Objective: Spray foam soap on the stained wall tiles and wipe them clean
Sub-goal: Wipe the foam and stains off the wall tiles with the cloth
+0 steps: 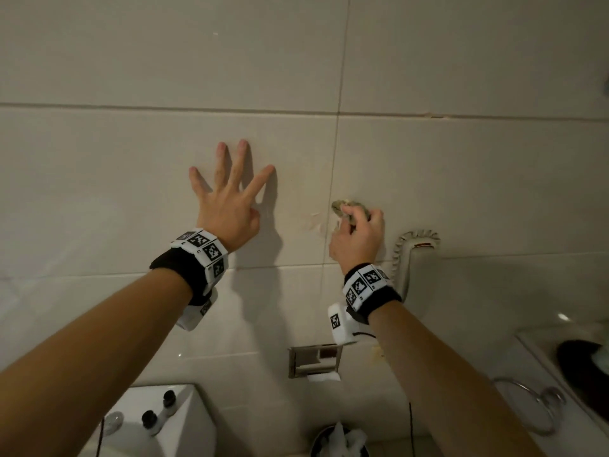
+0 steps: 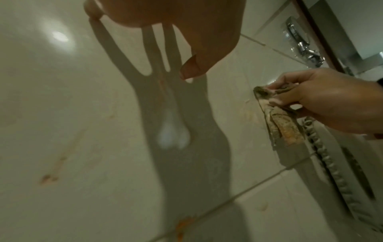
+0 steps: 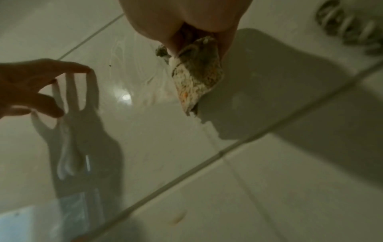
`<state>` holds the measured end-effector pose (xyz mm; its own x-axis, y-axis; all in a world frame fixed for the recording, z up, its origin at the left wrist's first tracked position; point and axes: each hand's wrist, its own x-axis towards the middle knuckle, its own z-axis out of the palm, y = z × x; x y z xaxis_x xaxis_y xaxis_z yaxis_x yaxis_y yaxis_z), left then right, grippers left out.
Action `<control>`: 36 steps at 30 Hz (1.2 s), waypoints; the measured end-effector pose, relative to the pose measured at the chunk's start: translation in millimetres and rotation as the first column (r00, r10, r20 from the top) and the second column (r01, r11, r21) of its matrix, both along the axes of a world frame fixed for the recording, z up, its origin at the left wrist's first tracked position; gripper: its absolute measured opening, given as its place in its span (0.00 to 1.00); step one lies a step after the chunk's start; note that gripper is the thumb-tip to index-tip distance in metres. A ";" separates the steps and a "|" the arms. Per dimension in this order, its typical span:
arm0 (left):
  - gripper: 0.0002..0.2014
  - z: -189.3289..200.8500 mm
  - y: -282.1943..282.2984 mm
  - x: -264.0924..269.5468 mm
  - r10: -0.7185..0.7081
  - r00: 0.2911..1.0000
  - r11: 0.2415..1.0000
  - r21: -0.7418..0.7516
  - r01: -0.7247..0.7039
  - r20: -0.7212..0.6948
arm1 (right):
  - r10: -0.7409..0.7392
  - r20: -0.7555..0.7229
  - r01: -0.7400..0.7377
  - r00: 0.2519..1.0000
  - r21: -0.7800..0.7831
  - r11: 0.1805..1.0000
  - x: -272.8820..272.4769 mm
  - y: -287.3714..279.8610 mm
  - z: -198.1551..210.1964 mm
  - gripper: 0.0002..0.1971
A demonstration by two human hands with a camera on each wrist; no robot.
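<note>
My left hand [image 1: 227, 189] lies flat against the beige wall tiles [image 1: 131, 179] with its fingers spread. To its right, my right hand [image 1: 359, 232] grips a crumpled, dirty wipe [image 1: 344, 207] and presses it to the wall beside the vertical grout line. Smears of foam and faint orange stain [image 1: 314, 221] show just left of the wipe. In the left wrist view a blob of white foam [image 2: 173, 132] runs down the tile below my thumb [image 2: 192, 68], and orange spots [image 2: 48, 178] mark the tile. The right wrist view shows the stained wipe [image 3: 196, 73] hanging from my fingers.
A wall phone with a coiled cord [image 1: 417, 255] hangs just right of my right hand. Below are a toilet-paper holder [image 1: 314, 361], a toilet cistern [image 1: 184, 423] with two small bottles [image 1: 158, 413], a bin [image 1: 339, 440], a towel ring [image 1: 530, 407] and a basin counter [image 1: 540, 354].
</note>
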<state>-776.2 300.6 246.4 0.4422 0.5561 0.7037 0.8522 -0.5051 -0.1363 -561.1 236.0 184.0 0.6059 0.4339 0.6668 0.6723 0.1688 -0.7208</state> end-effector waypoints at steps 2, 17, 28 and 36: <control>0.47 -2.3 2.3 -16.0 0.009 1.000 1.000 -0.008 -0.009 0.000 | 0.011 -0.125 -0.007 0.992 0.031 0.999 -18.0 1.4 -1.9 0.07; 0.46 -10.2 19.5 -118.2 0.055 0.998 0.996 -0.070 -0.052 0.034 | 0.016 -0.319 -0.021 0.947 -0.012 1.000 -128.5 28.5 0.4 0.08; 0.45 -15.5 26.6 -169.7 0.040 0.999 0.993 -0.116 -0.038 0.020 | 0.127 -0.535 -0.111 0.836 0.061 0.992 -218.7 48.5 9.4 0.07; 0.44 -8.8 27.2 -167.6 0.003 0.999 0.995 -0.096 0.002 0.050 | 0.275 -0.670 -0.142 0.689 0.247 0.959 -195.7 33.7 34.8 0.13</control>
